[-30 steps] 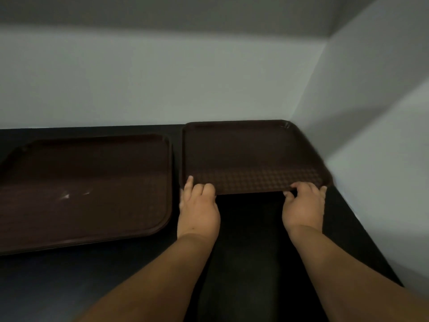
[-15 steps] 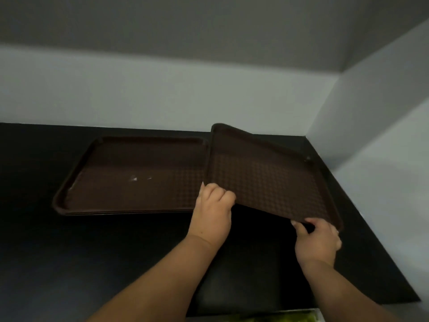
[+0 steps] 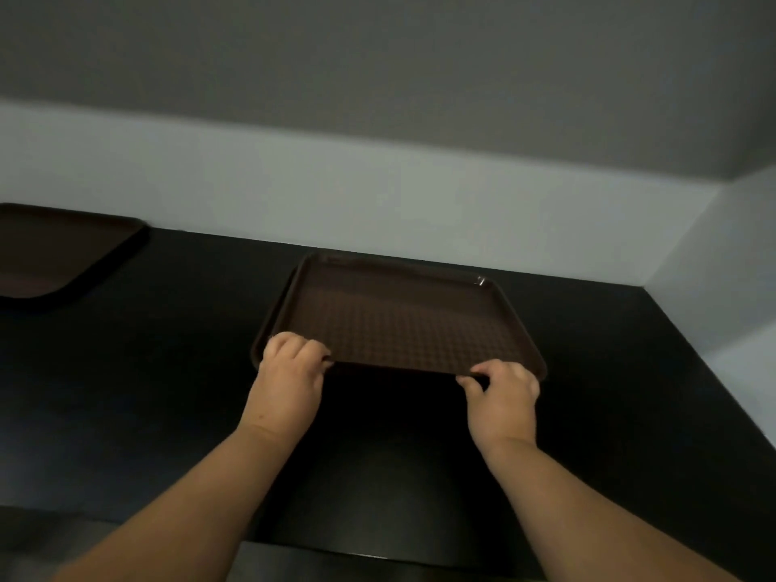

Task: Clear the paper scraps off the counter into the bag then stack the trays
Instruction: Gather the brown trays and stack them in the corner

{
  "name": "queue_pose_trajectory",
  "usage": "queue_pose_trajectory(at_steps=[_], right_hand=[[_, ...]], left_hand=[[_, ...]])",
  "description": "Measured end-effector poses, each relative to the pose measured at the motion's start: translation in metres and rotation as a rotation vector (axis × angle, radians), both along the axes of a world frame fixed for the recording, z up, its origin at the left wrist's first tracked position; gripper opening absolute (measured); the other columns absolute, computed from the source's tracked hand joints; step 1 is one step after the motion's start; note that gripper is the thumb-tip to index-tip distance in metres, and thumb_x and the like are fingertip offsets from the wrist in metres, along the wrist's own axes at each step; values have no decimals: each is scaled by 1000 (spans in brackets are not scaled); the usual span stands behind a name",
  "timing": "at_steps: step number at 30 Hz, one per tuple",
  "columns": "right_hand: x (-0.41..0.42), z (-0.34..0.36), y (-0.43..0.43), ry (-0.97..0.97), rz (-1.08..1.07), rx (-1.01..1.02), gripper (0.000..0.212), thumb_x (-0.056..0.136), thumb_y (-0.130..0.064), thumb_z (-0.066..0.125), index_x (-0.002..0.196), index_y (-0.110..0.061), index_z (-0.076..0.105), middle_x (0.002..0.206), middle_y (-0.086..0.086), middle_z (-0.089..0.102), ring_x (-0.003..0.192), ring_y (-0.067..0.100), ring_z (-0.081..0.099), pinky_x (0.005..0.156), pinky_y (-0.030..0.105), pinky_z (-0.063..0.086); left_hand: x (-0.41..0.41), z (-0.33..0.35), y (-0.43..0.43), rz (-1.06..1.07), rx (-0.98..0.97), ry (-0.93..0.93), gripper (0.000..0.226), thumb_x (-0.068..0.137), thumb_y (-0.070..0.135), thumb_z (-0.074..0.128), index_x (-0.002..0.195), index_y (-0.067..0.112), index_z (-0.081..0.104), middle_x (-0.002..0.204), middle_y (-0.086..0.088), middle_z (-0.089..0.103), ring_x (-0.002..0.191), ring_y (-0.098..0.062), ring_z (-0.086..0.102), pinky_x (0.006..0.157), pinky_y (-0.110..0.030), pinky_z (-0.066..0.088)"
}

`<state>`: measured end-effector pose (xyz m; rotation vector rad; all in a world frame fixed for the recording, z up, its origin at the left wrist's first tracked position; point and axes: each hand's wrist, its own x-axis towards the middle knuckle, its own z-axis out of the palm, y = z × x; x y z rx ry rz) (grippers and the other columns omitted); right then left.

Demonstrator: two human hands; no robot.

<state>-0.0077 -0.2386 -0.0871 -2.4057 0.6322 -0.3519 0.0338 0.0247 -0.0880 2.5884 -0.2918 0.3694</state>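
Observation:
I hold a dark brown textured tray (image 3: 399, 325) by its near edge. My left hand (image 3: 289, 371) grips the near left corner and my right hand (image 3: 504, 396) pinches the near right part of the rim. The tray lies almost flat over a second brown tray, whose rim (image 3: 272, 325) shows along the left side. A small pale speck (image 3: 481, 281) shows at the held tray's far right corner. No bag is in view.
Another brown tray (image 3: 50, 254) sits at the far left of the black counter (image 3: 168, 371), partly out of frame. White walls close off the back and the right side (image 3: 714, 266). The counter's front edge runs near the bottom.
The tray I hold has gone from tilted beside the left tray to lying nearly level on top of it. Both hands keep their hold on the near edge.

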Motion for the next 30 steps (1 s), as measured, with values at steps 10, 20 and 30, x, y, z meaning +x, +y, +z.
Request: queue_pose_trajectory(at_steps=[10,20,30], right_hand=[[8,-70,49,99,144,-380,29,95,-44,54,121,-31,56,125,-4,49,125,19,35,108,50,27],[17,-70,48,188,147,-270,51,104,-43,30,154,-33,23,166,4,-7,150,23,-21,120,42,-6],[26,-71,48,319,148,-357,51,104,-47,24,154,-36,20,165,1,8,151,26,-16,121,52,-3]], left_hand=[[23,-73,61,46,15,66,25,93,22,65,115,13,70,116,-4,63,131,-27,43,110,-52,40],[35,-77,61,104,94,217,51,104,47,35,154,40,26,167,-4,6,153,-28,-9,124,-50,5],[44,-82,61,83,152,288,48,103,51,29,150,39,33,166,-1,10,154,-27,2,123,-48,8]])
